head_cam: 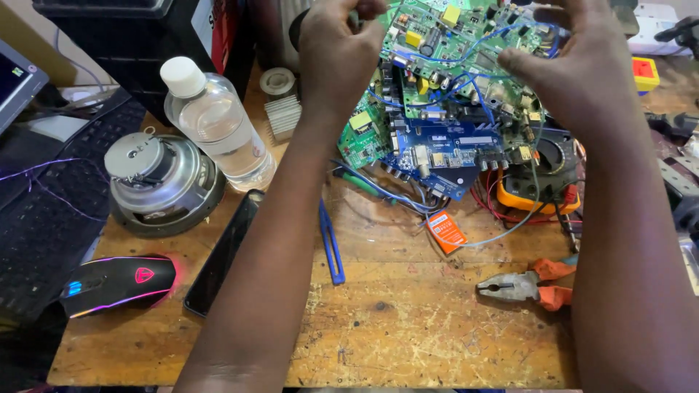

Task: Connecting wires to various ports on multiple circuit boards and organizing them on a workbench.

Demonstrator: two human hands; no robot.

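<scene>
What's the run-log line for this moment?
left hand: raised above circuit boards | right hand: raised, by blue wires | pliers: untouched on workbench

Electronics repair workshop: circuit boards (444, 109); pliers (528, 285); multimeter (542, 182)

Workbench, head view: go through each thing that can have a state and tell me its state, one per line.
Left hand: raised, fingers curled at the boards' left edge.
Right hand: raised at the boards' right edge.
Circuit boards: stacked, bare, blue wires across them.
Water bottle: capped, lying tilted.
Mouse: lit.
Pliers: lying flat, jaws closed.
Speaker driver: magnet side up.
</scene>
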